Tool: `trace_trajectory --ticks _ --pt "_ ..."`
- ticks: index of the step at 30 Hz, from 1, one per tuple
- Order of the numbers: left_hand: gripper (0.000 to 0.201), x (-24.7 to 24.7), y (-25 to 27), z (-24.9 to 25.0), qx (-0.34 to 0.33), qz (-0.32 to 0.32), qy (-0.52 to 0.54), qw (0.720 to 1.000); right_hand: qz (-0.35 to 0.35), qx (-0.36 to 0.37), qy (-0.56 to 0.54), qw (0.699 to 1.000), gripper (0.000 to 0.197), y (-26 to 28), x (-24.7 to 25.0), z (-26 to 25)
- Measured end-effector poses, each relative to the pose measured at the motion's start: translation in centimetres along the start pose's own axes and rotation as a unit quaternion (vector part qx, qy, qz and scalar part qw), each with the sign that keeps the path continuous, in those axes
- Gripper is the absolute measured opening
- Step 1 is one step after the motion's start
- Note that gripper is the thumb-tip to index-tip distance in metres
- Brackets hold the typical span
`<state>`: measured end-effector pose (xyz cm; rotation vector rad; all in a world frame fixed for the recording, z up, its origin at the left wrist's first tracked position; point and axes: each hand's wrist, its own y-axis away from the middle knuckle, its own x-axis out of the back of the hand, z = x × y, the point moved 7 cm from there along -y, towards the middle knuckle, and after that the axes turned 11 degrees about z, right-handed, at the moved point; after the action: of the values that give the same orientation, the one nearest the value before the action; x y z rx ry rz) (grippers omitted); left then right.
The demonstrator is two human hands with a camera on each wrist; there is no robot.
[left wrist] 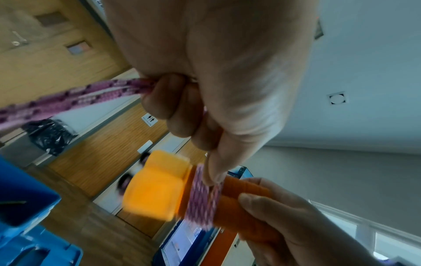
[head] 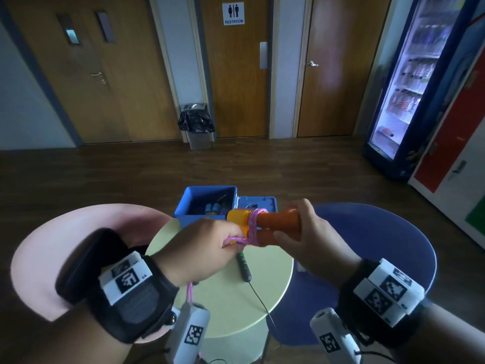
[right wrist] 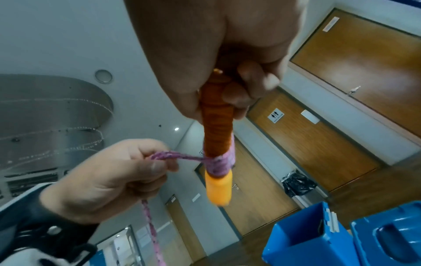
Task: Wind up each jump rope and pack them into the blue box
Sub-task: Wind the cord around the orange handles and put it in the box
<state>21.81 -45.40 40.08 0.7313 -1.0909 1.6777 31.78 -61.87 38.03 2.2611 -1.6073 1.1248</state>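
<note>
Winding is under way from where I stand. Seen from the head camera, the right hand (head: 307,232) grips the orange handles (head: 275,227) side by side, held level above the round counter (head: 236,306), while the left hand (head: 207,245) pinches the pink rope (head: 252,224), which already circles the handles in a few turns near their yellow ends. More pink rope hangs below the left wrist, so I judge a good part is left to wind. Behind the hands the blue box (head: 207,203) stands open on the far edge of the counter, its lid beside it, with what looks like a wound rope inside. A black jump rope (head: 244,266) lies loose on the counter, its thin cord running toward me, not yet wound.

The left wrist view shows the left hand's fingers (left wrist: 173,108) curled round a doubled strand of pink rope, the thumb pressing on the wound turns.

The right wrist view shows the right hand's fingers (right wrist: 250,86) wrapped round the handles' far end, the rope drawn taut sideways to the left hand.
</note>
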Motion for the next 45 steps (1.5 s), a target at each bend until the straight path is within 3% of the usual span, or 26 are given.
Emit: trace_trajectory --ticks 1,7,12,15,25,28,32,34,36,38,40,42,43,45 --pt "0.003 0.4 -0.4 0.1 -0.006 -0.006 0.009 1.0 -0.036 0.007 0.01 0.999 0.036 0.0 -0.3 -0.3" --pt "0.015 1.1 -1.8 0.3 -0.037 -0.116 0.16 0.98 -0.185 -0.053 -0.099 0.976 0.025 -0.1 -0.4 -1.2" --pt "0.009 1.2 -2.3 -0.4 -0.059 -0.11 0.159 0.979 -0.256 -0.101 -0.162 0.948 0.032 0.7 -0.5 -1.9" --pt "0.009 1.2 -2.5 0.1 -0.087 -0.102 0.143 0.981 -0.279 -0.124 -0.184 0.934 0.044 0.8 -0.6 -1.9" --pt "0.01 0.8 -2.4 0.0 -0.089 -0.085 0.172 0.977 -0.338 -0.117 -0.3 0.885 0.039 0.9 0.0 -2.9" --pt "0.011 0.4 -2.2 -1.1 -0.046 -0.085 0.214 0.972 -0.335 -0.117 -0.338 0.872 0.036 1.0 -0.1 -2.9" --pt "0.027 -0.2 -1.9 -2.1 0.022 -0.091 0.322 0.942 -0.317 -0.135 -0.42 0.84 0.038 0.9 -0.4 -2.7" --pt "0.033 -1.9 -1.6 -3.5 0.113 -0.114 0.406 0.9 -0.309 -0.141 -0.463 0.819 0.033 0.9 -0.8 -2.9" --pt "0.04 -5.2 -0.1 -6.0 0.275 -0.136 0.531 0.79 -0.29 -0.141 -0.497 0.806 0.032 0.7 -1.3 -3.3" --pt "0.042 -8.0 0.9 -7.9 0.376 -0.058 0.609 0.696 -0.265 -0.147 -0.531 0.791 0.033 0.5 -1.9 -3.8" --pt "0.022 -8.1 1.2 -6.4 0.372 0.034 0.684 0.627 -0.229 -0.156 -0.559 0.782 0.027 0.1 -2.3 -4.2" --pt "0.027 -7.2 1.0 -2.8 0.309 0.028 0.738 0.599 -0.192 -0.165 -0.568 0.783 0.02 -0.3 -2.8 -4.4" --pt "0.029 -6.5 0.9 -0.7 0.282 0.019 0.747 0.602 -0.178 -0.169 -0.57 0.784 0.018 -0.5 -3.2 -4.4" --pt "0.032 -5.9 0.8 -1.3 0.289 0.059 0.742 0.602 -0.152 -0.185 -0.572 0.785 0.017 -0.8 -4.1 -4.3"
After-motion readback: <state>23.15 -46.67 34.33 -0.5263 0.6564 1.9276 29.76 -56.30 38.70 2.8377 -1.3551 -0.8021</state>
